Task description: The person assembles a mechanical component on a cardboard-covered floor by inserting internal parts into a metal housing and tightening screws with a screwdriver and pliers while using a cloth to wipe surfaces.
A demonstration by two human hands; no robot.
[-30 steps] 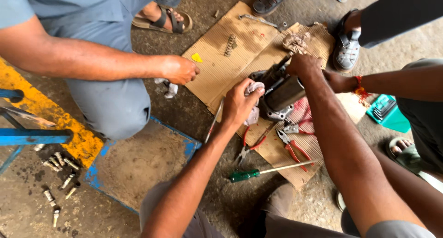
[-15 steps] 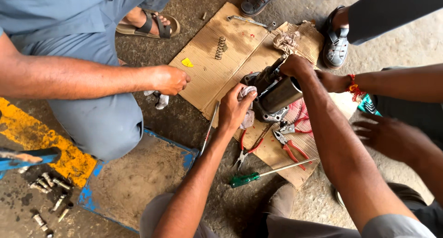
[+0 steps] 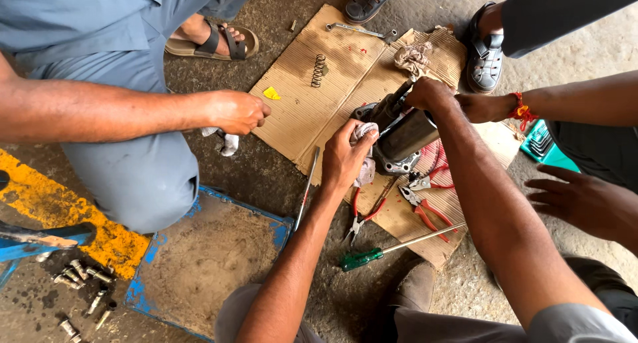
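I see a rough, stained concrete floor (image 3: 252,177) in daylight. Left of the flattened cardboard (image 3: 312,104) lies a blue-edged panel (image 3: 199,263), and further left a yellow painted stripe (image 3: 60,213).

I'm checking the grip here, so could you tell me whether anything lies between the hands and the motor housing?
Yes, on one side. A rag sits between the left hand and the motor housing. The right hand grips the shaft end bare, with nothing visible between.

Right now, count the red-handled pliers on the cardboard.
3: one pair below the left hand, two right of it beside the grey metal motor housing. Others may be hidden.
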